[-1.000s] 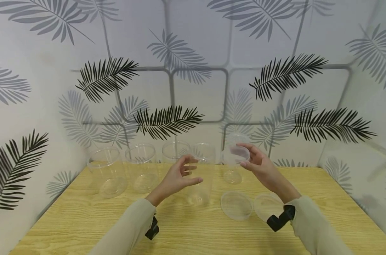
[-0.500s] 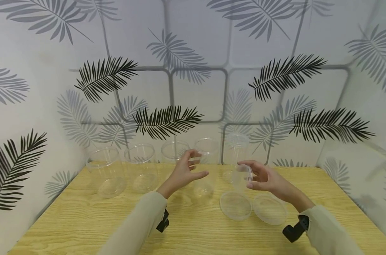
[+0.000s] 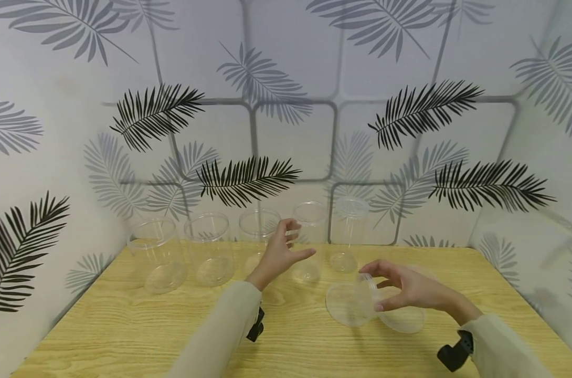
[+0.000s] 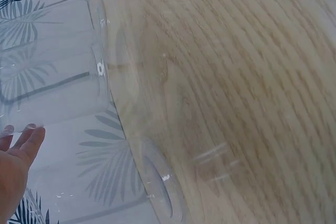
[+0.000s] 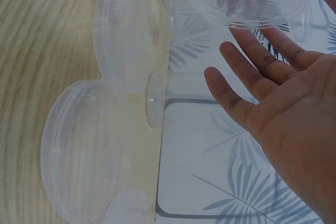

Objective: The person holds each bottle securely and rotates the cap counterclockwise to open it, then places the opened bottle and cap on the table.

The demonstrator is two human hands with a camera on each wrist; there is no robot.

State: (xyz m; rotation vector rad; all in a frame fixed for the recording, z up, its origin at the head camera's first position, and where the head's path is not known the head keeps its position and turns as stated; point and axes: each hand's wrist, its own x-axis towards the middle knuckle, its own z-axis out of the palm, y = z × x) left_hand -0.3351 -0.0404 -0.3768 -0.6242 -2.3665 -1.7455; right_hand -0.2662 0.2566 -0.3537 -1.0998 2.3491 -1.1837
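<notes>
My left hand (image 3: 281,249) holds a tall clear plastic jar (image 3: 309,231) upright near the back of the table, its thumb across the front. In the left wrist view, the fingertips (image 4: 32,130) touch the side of a transparent jar (image 4: 52,72). Lower and to the right, my right hand (image 3: 411,287) pinches a round clear lid (image 3: 367,294) on edge between thumb and fingers. That lid is tilted over another clear lid (image 3: 340,307) lying flat on the table. A second flat lid (image 3: 406,321) is partly behind the right hand.
Behind the lids stands a slim clear jar (image 3: 349,236) that appears capped. Wider open clear jars stand in a row to the left: one jar (image 3: 158,257), another jar (image 3: 208,252), and a third jar (image 3: 257,233). A patterned wall (image 3: 286,142) borders the wooden table (image 3: 125,336).
My left hand has moved the jar back and slightly right, beside the slim jar. My right hand has drawn the lid down and right, away from the slim jar, turning it on edge.
</notes>
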